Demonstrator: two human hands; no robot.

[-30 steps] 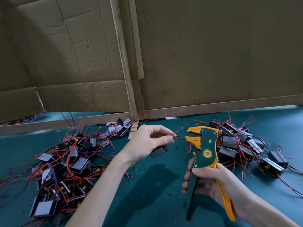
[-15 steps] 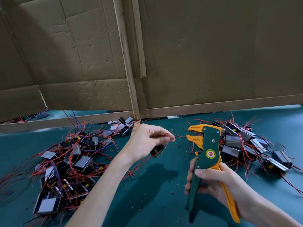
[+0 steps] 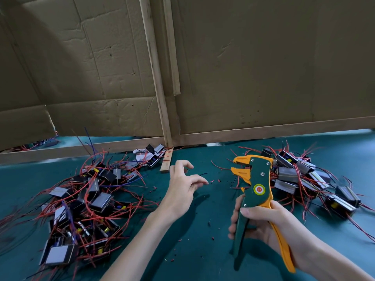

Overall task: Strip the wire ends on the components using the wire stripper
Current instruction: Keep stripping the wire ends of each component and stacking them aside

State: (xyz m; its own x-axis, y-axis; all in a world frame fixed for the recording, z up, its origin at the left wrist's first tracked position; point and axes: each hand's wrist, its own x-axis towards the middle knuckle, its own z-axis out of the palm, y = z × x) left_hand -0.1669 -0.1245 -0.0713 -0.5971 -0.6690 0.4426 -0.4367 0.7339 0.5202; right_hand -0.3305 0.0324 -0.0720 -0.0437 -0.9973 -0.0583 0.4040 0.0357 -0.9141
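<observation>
**A:** What are the hands doing?

**B:** The right hand (image 3: pixel 261 226) is wrapped tight round the handles of the wire stripper (image 3: pixel 256 191). The left hand (image 3: pixel 182 191) holds nothing. Its fingers are loose and a bit bent, above the green counter (image 3: pixel 203 246).

**A:** Which way does the tool go?

**B:** Almost straight up, with its orange mouth on top facing left. Both arms reach forward.

**A:** And farther back?

**B:** The left pile of components (image 3: pixel 85 201), the right pile of components (image 3: pixel 300 177) behind the tool, then a cardboard wall (image 3: pixel 253 67).
</observation>
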